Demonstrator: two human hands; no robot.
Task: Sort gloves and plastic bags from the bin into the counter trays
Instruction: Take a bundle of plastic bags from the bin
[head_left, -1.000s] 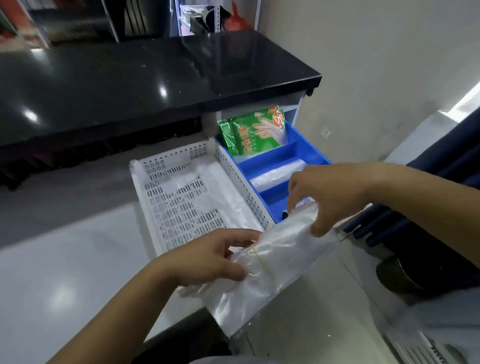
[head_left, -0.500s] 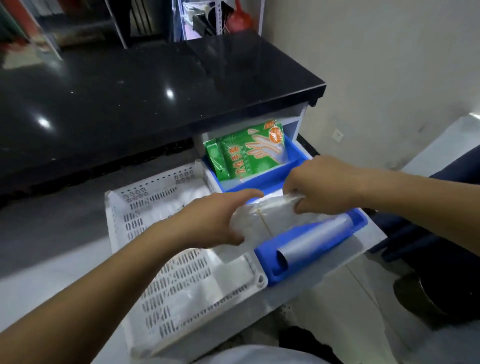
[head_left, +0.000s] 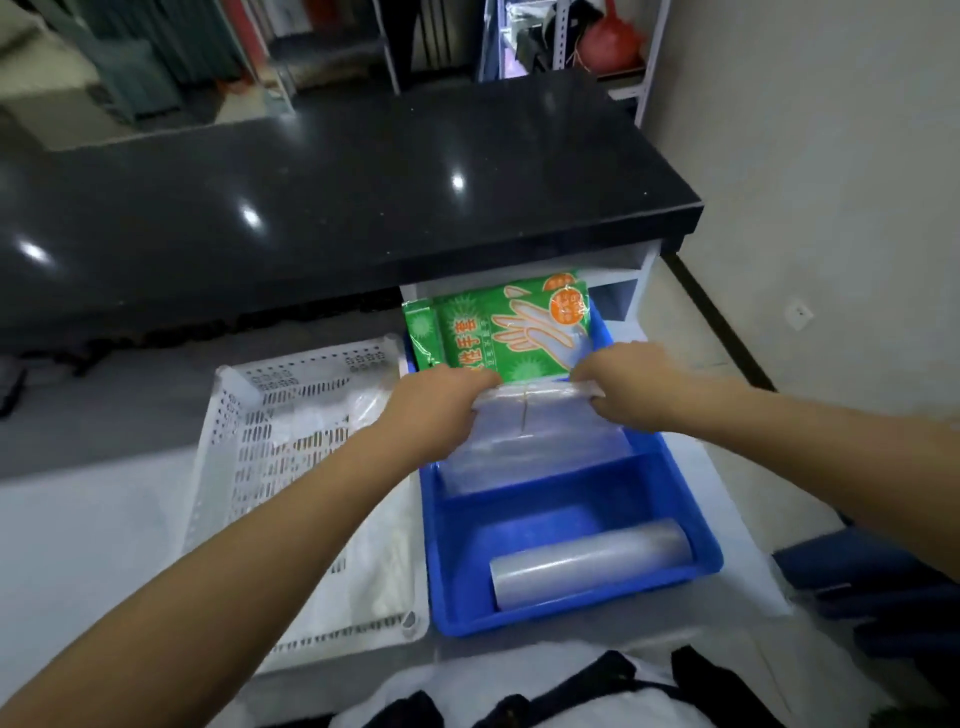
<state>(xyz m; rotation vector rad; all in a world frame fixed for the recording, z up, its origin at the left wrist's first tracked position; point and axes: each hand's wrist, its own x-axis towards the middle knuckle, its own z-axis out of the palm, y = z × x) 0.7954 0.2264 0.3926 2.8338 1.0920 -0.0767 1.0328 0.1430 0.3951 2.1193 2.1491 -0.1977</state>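
A bundle of clear plastic bags (head_left: 535, 431), tied with a thin rubber band, lies in the middle compartment of the blue divided tray (head_left: 696, 525). My left hand (head_left: 441, 405) grips its left end and my right hand (head_left: 628, 384) grips its right end, both over the tray. Green glove packets (head_left: 498, 332) stand upright in the far compartment, just beyond my fingers. A roll of clear plastic bags (head_left: 587, 564) lies in the near compartment.
A white perforated bin (head_left: 234, 467) with loose clear plastic sits left of the blue tray on the white counter (head_left: 78, 519). A black glossy countertop (head_left: 311, 208) overhangs the back. A wall stands to the right, dark blue fabric (head_left: 872, 587) at lower right.
Both hands carried the bag bundle from near my body forward over the blue tray and lowered it into the middle compartment. The camera moved forward with them.
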